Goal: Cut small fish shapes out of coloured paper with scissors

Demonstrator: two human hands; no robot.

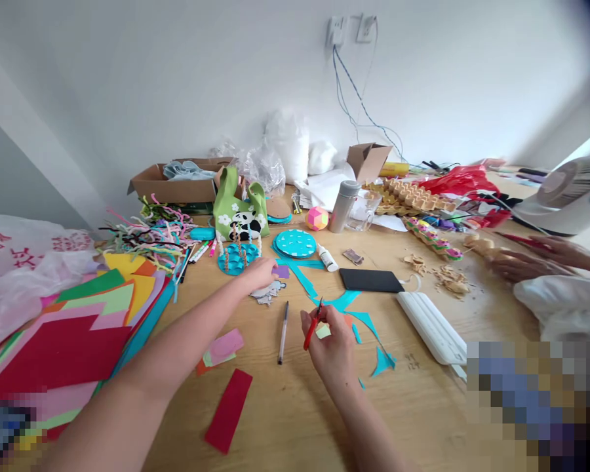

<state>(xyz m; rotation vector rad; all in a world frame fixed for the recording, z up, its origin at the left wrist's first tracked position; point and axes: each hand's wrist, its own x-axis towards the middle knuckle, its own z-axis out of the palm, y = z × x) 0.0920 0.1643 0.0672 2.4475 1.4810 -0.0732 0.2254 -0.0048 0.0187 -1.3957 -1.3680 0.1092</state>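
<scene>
My right hand [334, 341] is closed around a small pair of red-handled scissors [313, 331], with the blades pointing away from me. Over the table, my left hand [261, 274] reaches forward, its fingers closed at the edge of a small purple piece of paper [282, 271]. Just below that hand lie grey cut-out shapes [269, 292]. Blue paper scraps [305, 280] spread from there to beyond my right hand. A pen [284, 333] rests between my arms. Behind the left hand stands a blue egg-carton piece [235, 257] with twisted stems.
Coloured sheets [63, 347] are piled on the left, beside pipe cleaners [147, 229]. Blue discs [295, 244], a glue bottle [327, 257], a thermos [344, 206] and a black phone [370, 280] lie ahead. Another person's hands [526, 259] work at right, near a white power strip [431, 326].
</scene>
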